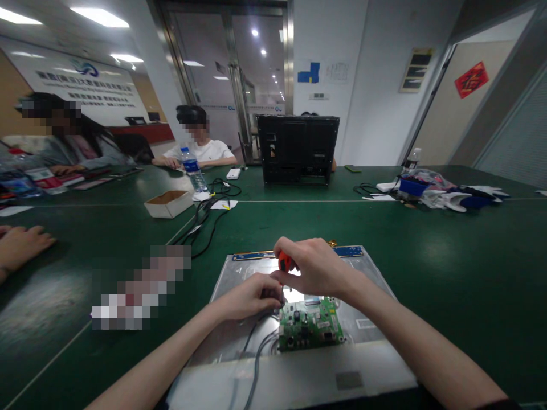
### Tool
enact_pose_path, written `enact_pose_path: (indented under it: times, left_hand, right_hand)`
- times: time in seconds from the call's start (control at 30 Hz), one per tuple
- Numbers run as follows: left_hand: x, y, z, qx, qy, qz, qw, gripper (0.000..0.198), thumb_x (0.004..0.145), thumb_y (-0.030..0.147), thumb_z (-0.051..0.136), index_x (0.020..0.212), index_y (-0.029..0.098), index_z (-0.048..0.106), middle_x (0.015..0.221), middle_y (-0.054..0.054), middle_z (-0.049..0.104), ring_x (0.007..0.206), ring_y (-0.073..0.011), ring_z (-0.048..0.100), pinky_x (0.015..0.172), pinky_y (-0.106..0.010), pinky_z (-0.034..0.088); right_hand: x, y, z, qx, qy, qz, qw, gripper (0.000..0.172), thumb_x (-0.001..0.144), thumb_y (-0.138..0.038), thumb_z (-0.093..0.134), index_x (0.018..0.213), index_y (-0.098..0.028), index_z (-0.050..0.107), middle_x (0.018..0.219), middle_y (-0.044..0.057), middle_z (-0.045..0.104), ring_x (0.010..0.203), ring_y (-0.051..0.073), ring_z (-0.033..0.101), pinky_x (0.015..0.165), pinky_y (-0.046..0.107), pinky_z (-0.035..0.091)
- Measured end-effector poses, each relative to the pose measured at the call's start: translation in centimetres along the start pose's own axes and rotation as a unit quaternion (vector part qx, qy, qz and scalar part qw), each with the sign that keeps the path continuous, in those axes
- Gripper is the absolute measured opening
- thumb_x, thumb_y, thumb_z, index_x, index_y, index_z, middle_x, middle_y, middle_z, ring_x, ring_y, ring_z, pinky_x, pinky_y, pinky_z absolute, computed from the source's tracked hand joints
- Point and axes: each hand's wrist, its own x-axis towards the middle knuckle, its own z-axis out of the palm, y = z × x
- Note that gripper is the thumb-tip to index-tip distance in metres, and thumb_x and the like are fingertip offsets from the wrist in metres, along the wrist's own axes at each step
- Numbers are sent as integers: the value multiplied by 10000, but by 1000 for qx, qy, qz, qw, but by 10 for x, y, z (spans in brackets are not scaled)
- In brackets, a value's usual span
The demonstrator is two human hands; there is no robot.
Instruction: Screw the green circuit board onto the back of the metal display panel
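Note:
My right hand (318,265) is wrapped round the red and black handle of a screwdriver (284,261), held upright with its shaft pointing down. At the upper left corner of a green circuit board (311,323), my left hand (256,295) has its fingers pinched together by the screwdriver's lower end. Whatever those fingers pinch is too small to make out. The board lies on the silvery back of a flat display panel (363,296). Grey cables (257,364) run from the board's left side toward me. Along the panel's far edge sits a narrow blue circuit strip (348,251).
On the green table (448,256) stand a black monitor housing (299,149), a small open box (169,204) and a water bottle (193,169). Black cables (209,219) trail nearby. Gloves and bags (448,193) lie far right. A co-worker's hand (25,245) rests at left; other people sit beyond.

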Motion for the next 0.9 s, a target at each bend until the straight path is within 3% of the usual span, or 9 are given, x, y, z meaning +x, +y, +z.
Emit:
enact_pose_path:
  times: [0.37,0.57,0.9]
  left_hand:
    - [1,3,0,1,2,5,1000,46,788,165,632,788,171,678,714,12,629,678,-147,575,616,-236,444]
    - [-1,6,3,-52,1,-11,999,46,814,188,620,855,169,631,735,16,637,636,-134,570,608,-236,441]
    - [0,8,-3,42,-4,-5,999,65,812,183,637,841,164,692,808,-14,670,750,-170,605,673,-256,454]
  right_hand:
    - [1,-2,0,-12,-22,-3,1000,192,900,-352,613,987,-202,531,824,26,720,646,150,587,557,266,251]
    - [1,-1,4,-28,-19,-8,999,228,904,-381,640,995,-202,532,806,23,726,630,154,604,548,261,244]
    - [-1,3,-7,-23,11,4,1000,232,896,-388,634,996,-198,547,768,20,692,606,142,569,551,259,261]
